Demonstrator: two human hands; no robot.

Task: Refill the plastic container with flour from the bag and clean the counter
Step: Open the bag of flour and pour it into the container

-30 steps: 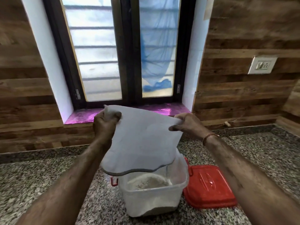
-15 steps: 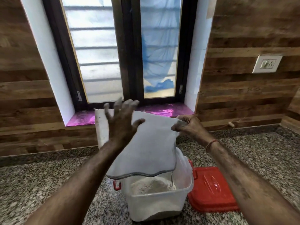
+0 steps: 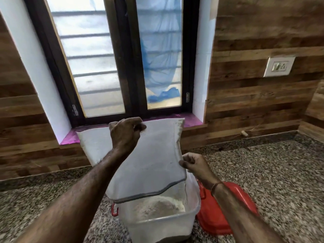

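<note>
Left hand [image 3: 125, 133]: fingers clenched on the top edge of the white flour bag [image 3: 150, 155], back of hand toward the camera. Bag held upside down, its grey-rimmed mouth hanging open just above the clear plastic container [image 3: 157, 225]. Container stands on the speckled granite worktop [image 3: 271, 172], toward its near edge and well out from the back wall. Red latch [image 3: 114, 209] on its left side. Mound of flour [image 3: 157, 206] lies low inside. Right hand [image 3: 194, 163]: fingers pinching the bag's right edge, low down near the mouth. Thread band [image 3: 216, 186] on that wrist. Red lid [image 3: 212, 220] lies flat on the worktop, just right of the container. Wall socket [image 3: 278, 66] on the wood panelling, far right.
</note>
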